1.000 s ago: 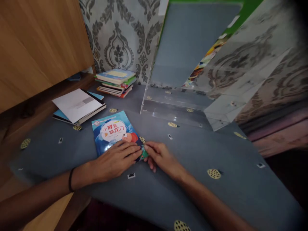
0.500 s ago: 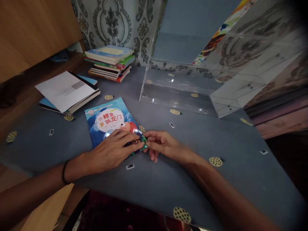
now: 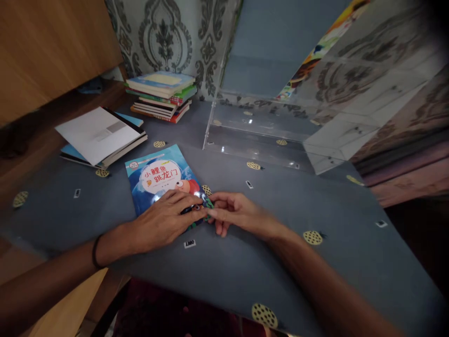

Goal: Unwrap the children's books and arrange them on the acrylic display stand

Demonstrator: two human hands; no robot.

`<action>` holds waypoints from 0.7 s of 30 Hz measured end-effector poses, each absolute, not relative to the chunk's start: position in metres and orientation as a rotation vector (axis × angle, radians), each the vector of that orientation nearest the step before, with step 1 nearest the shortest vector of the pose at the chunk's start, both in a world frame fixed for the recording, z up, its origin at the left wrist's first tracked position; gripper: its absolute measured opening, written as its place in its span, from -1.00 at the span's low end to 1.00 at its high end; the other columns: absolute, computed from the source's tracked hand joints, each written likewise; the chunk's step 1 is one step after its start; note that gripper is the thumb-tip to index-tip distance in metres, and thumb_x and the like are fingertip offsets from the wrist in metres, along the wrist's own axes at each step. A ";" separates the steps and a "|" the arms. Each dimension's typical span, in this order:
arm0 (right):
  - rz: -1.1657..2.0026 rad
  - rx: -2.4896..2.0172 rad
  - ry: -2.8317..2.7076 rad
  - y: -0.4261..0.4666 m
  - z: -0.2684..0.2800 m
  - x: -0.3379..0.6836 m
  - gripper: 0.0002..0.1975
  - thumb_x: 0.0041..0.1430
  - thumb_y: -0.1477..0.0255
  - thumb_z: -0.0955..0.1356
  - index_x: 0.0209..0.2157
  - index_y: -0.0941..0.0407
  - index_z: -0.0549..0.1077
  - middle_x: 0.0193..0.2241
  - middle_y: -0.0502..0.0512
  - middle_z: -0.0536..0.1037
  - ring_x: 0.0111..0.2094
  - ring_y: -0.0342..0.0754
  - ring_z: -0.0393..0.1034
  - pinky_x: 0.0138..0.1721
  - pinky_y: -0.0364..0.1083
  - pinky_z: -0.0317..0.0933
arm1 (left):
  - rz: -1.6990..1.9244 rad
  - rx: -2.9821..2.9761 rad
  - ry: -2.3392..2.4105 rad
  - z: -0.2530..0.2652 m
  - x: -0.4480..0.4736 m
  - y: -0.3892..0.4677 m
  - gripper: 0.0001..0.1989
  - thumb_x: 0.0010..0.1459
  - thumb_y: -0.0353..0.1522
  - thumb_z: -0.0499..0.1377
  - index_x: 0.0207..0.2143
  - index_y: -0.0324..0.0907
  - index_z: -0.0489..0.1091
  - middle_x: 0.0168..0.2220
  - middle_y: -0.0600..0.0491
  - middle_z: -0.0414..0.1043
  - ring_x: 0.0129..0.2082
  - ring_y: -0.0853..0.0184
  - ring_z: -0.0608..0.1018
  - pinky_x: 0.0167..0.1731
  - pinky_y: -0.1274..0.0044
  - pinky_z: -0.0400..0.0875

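Note:
A thin blue picture book [image 3: 140,189] with red Chinese lettering on a white oval lies tilted on the table. My left hand [image 3: 166,216] rests flat across its lower part, fingers stretched out and hiding some of the cover. At the lower right corner of the book, my right hand [image 3: 229,211] has its thumb on top and its curled fingers at or under the edge, pinching the corner. The tips of both thumbs almost meet there.
Behind the book stand a stack of books [image 3: 159,84] and, left of it, a lower pile topped by a white book [image 3: 100,133]. A clear acrylic rack [image 3: 259,150] occupies the back right of the grey patterned table [image 3: 224,281], against the wall.
My right thumb has slid slightly left onto the corner of the book. The left hand stays on the cover. The whole view has shifted a little.

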State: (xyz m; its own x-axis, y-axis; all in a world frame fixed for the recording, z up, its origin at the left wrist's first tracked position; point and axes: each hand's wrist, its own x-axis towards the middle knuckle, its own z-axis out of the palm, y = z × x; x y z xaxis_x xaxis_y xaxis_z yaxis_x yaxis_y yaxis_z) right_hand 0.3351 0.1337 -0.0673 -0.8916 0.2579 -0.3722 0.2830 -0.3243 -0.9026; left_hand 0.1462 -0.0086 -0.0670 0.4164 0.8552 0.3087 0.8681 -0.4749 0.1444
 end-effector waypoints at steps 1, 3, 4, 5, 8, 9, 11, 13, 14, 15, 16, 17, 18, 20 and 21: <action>-2.417 0.741 1.846 0.133 -0.069 0.334 -0.53 -0.02 0.18 0.54 -0.20 0.15 0.38 -0.53 -0.11 0.51 -0.61 -0.20 0.46 -0.58 -0.20 0.36 | -0.531 -2.612 -1.586 -0.066 0.147 -0.009 -0.67 0.38 -0.47 -0.04 0.13 -0.17 0.33 0.05 -0.10 0.44 0.05 0.17 0.45 0.09 0.25 0.35; -2.392 0.755 1.887 0.131 -0.073 0.332 -0.49 -0.04 0.10 0.54 -0.23 0.13 0.36 -0.54 -0.11 0.51 -0.64 -0.22 0.42 -0.62 -0.21 0.32 | -0.535 -2.626 -1.584 -0.065 0.147 -0.010 -0.67 0.38 -0.47 -0.03 0.13 -0.18 0.32 0.05 -0.10 0.45 0.05 0.19 0.46 0.09 0.28 0.35; -2.383 0.759 1.901 0.131 -0.074 0.332 -0.48 -0.05 0.07 0.53 -0.24 0.13 0.35 -0.54 -0.11 0.51 -0.65 -0.22 0.41 -0.64 -0.22 0.30 | -0.544 -2.638 -1.583 -0.065 0.148 -0.011 -0.67 0.38 -0.48 -0.02 0.13 -0.19 0.32 0.05 -0.10 0.45 0.06 0.20 0.47 0.10 0.30 0.35; -2.369 0.762 1.916 0.130 -0.075 0.331 -0.47 -0.05 0.05 0.52 -0.25 0.12 0.34 -0.54 -0.11 0.50 -0.66 -0.22 0.39 -0.65 -0.22 0.29 | -0.552 -2.649 -1.584 -0.064 0.148 -0.011 -0.67 0.38 -0.48 -0.02 0.13 -0.20 0.32 0.07 -0.10 0.46 0.08 0.21 0.47 0.11 0.32 0.34; -2.313 0.784 1.965 0.128 -0.073 0.329 -0.45 -0.06 0.03 0.51 -0.25 0.10 0.30 -0.58 -0.15 0.47 -0.71 -0.25 0.31 -0.71 -0.23 0.21 | -0.530 -2.632 -1.619 -0.067 0.143 -0.012 -0.65 0.38 -0.48 -0.03 0.16 -0.21 0.31 0.15 -0.11 0.42 0.18 0.22 0.42 0.18 0.29 0.29; -2.294 0.801 1.985 0.127 -0.072 0.329 -0.45 -0.06 0.02 0.51 -0.25 0.09 0.28 -0.59 -0.16 0.46 -0.72 -0.26 0.28 -0.72 -0.23 0.17 | -0.507 -2.598 -1.658 -0.068 0.139 -0.010 -0.64 0.40 -0.46 -0.05 0.18 -0.20 0.29 0.19 -0.10 0.40 0.21 0.22 0.40 0.20 0.27 0.26; -2.252 0.846 2.015 0.124 -0.069 0.329 -0.45 -0.06 0.02 0.50 -0.25 0.08 0.26 -0.61 -0.19 0.43 -0.74 -0.27 0.22 -0.74 -0.24 0.12 | -0.451 -2.508 -1.766 -0.071 0.127 -0.002 -0.62 0.43 -0.40 -0.08 0.23 -0.15 0.27 0.24 -0.09 0.35 0.26 0.23 0.36 0.23 0.22 0.21; -2.210 0.894 2.041 0.122 -0.066 0.328 -0.45 -0.06 0.02 0.49 -0.25 0.07 0.25 -0.62 -0.21 0.41 -0.75 -0.28 0.18 -0.75 -0.25 0.09 | -0.394 -2.425 -1.880 -0.074 0.108 0.010 -0.60 0.46 -0.33 -0.12 0.24 -0.14 0.27 0.26 -0.09 0.33 0.29 0.24 0.33 0.26 0.20 0.16; -2.189 0.912 2.053 0.120 -0.065 0.328 -0.45 -0.06 0.01 0.49 -0.26 0.07 0.25 -0.63 -0.22 0.40 -0.75 -0.29 0.16 -0.75 -0.25 0.08 | -0.365 -2.388 -1.935 -0.075 0.097 0.018 -0.59 0.46 -0.30 -0.13 0.24 -0.15 0.28 0.27 -0.10 0.32 0.30 0.23 0.31 0.27 0.19 0.14; -2.168 0.925 2.064 0.119 -0.063 0.328 -0.46 -0.06 0.00 0.48 -0.27 0.07 0.24 -0.63 -0.22 0.38 -0.75 -0.30 0.14 -0.75 -0.25 0.07 | -0.340 -2.347 -1.991 -0.076 0.087 0.025 -0.57 0.46 -0.28 -0.14 0.24 -0.18 0.28 0.27 -0.12 0.32 0.30 0.21 0.31 0.27 0.17 0.14; -2.148 0.938 2.075 0.118 -0.063 0.327 -0.47 -0.05 0.00 0.47 -0.27 0.07 0.24 -0.64 -0.23 0.37 -0.76 -0.30 0.13 -0.75 -0.25 0.06 | -0.323 -2.308 -2.043 -0.077 0.077 0.033 -0.56 0.45 -0.28 -0.14 0.25 -0.22 0.26 0.28 -0.15 0.29 0.31 0.18 0.30 0.26 0.16 0.14; -2.133 0.949 2.082 0.117 -0.062 0.327 -0.48 -0.03 0.00 0.45 -0.27 0.07 0.25 -0.63 -0.23 0.37 -0.76 -0.31 0.12 -0.75 -0.25 0.06 | -0.313 -2.283 -2.085 -0.078 0.069 0.040 -0.54 0.44 -0.26 -0.13 0.26 -0.24 0.24 0.30 -0.17 0.27 0.32 0.16 0.28 0.26 0.15 0.14; -2.122 0.957 2.087 0.117 -0.062 0.327 -0.50 -0.01 0.01 0.44 -0.27 0.07 0.25 -0.63 -0.23 0.36 -0.76 -0.31 0.12 -0.75 -0.25 0.05 | -0.319 -2.266 -2.111 -0.080 0.063 0.045 -0.53 0.44 -0.26 -0.12 0.28 -0.25 0.22 0.31 -0.18 0.24 0.33 0.15 0.27 0.25 0.14 0.15; -2.102 0.966 2.095 0.116 -0.061 0.327 -0.52 0.01 0.02 0.42 -0.26 0.06 0.24 -0.63 -0.24 0.35 -0.76 -0.30 0.12 -0.76 -0.25 0.03 | -0.354 -2.248 -2.133 -0.083 0.056 0.053 -0.52 0.42 -0.26 -0.10 0.29 -0.25 0.21 0.32 -0.19 0.22 0.34 0.14 0.25 0.25 0.13 0.15; -2.092 0.964 2.100 0.116 -0.061 0.327 -0.53 0.02 0.03 0.42 -0.26 0.06 0.23 -0.63 -0.24 0.35 -0.77 -0.30 0.12 -0.76 -0.25 0.02 | -0.377 -2.240 -2.135 -0.084 0.055 0.055 -0.53 0.42 -0.27 -0.09 0.29 -0.23 0.21 0.32 -0.19 0.22 0.35 0.14 0.24 0.26 0.12 0.13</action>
